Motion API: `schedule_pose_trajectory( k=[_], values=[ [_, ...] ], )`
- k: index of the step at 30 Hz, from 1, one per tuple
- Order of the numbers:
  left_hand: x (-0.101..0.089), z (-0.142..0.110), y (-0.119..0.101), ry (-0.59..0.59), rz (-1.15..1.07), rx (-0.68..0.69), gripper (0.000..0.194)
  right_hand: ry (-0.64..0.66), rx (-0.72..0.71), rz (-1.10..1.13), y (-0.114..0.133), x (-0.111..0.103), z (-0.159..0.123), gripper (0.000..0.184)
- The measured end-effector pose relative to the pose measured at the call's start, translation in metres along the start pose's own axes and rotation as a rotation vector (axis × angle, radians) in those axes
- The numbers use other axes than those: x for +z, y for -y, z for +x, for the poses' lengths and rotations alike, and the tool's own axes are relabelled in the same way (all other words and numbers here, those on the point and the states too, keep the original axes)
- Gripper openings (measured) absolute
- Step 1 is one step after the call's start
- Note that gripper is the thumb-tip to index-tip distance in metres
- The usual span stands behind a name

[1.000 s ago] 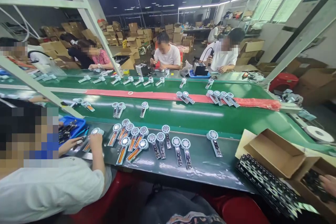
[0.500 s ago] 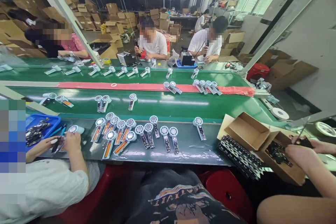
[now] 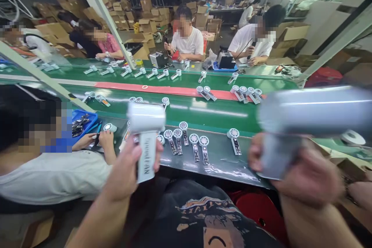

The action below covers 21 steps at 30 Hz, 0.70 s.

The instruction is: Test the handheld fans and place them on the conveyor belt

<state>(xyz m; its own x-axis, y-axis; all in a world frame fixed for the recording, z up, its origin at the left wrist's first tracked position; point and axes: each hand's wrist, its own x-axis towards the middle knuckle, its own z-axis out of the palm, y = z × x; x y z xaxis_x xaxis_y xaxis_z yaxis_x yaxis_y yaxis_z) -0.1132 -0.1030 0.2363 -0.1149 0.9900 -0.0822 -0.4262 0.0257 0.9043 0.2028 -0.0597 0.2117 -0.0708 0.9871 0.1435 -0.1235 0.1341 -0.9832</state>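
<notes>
The left fan is held upright in front of the tabletop, its round head on top and its lettered handle pointing down; the grip of the left hand is closed around that handle. The right fan, blurred, is raised on the right, well apart from the first, its handle also downward and gripped by the right hand. Between the two hands, several loose fans lie on the tabletop, their handles showing dark inner parts. Beyond runs a green belt with more fans along it. To the left, a co-worker's hands work near a blue tray of small dark pieces.
</notes>
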Motion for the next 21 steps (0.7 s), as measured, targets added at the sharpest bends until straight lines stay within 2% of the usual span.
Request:
schedule_pose_trajectory(
  k=[2,5,8,10,13,21],
  values=[
    [0.009,0.007,0.022,0.003,0.016,-0.036,0.038,0.085,0.089,0.131,-0.013,0.030,0.004,0.044],
    [0.022,0.015,0.064,-0.077,0.052,-0.084,0.040,0.110,0.221,0.226,-0.036,0.062,0.004,0.041],
    [0.030,0.013,0.090,-0.068,0.065,-0.079,0.052,0.115,0.134,0.230,-0.054,0.080,-0.002,0.050],
    [0.033,0.010,0.095,-0.038,0.046,-0.066,0.055,0.121,0.046,0.248,-0.060,0.084,-0.004,0.052],
    [0.036,0.008,0.093,-0.013,0.014,-0.074,0.058,0.113,-0.002,0.276,-0.062,0.085,-0.006,0.048],
    [0.038,0.013,0.094,-0.021,0.051,-0.072,0.057,0.112,0.053,0.352,-0.057,0.081,-0.008,0.049]
  ],
)
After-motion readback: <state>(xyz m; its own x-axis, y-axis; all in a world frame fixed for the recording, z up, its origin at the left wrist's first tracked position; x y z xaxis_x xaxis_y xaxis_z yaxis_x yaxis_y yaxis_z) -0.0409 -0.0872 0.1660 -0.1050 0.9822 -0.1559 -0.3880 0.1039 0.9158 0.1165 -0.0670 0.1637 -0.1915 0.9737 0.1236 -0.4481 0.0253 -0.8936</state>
